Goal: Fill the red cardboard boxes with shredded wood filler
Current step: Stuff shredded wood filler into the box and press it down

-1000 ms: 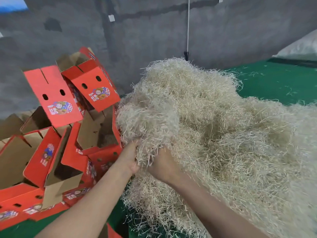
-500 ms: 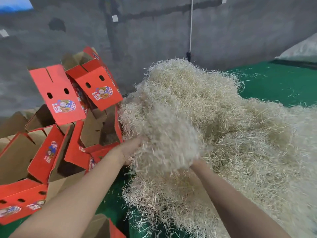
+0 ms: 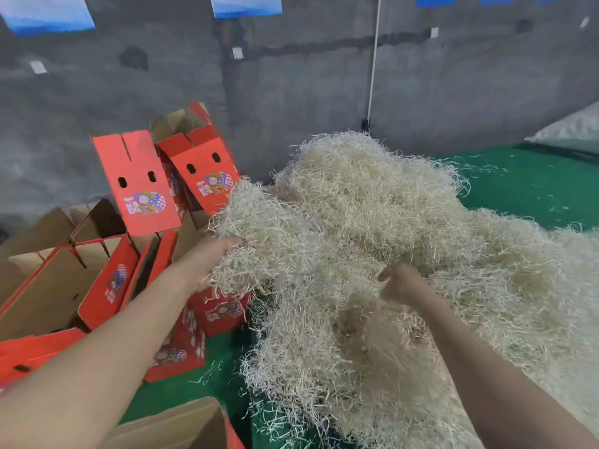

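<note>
Heap of shredded wood filler [image 3: 389, 215]: pale, wiry strands, by far the biggest thing in view. It is piled on the green floor mat [image 3: 525, 189] and runs off the right edge. Judged very light, springy and tangled. Strands hook one another, so a pull should drag out a trailing beard rather than a neat portion. Not fragile, not slippery, but it sheds (loose strands lie on the mat at the heap's near-left foot).

Red cardboard boxes [image 3: 142, 186]: a jumble just left of the heap, some tipped on edge, some lying with mouths open. The nearest touch the heap's left flank. One open box [image 3: 55, 293], further left of the heap, shows a bare brown inside with no filler visible. The board looks thin; a box is likely to tip if stuffed one-handed.

Wad [image 3: 262, 241]: a clump raised at the heap's left shoulder, above the nearest boxes, joined to the heap by strands along its right side.

Left hand [image 3: 217, 254]: at the wad's lower left, fingers pushed into the strands and curled round them, tips hidden.

Right hand [image 3: 402, 283]: near the heap's middle, on its near side, blurred. Fingers look bent among the strands; cannot tell whether they pinch any.

Best hold, I judge: both hands deep on opposite sides, squeezing the wad small before carrying it.
</note>
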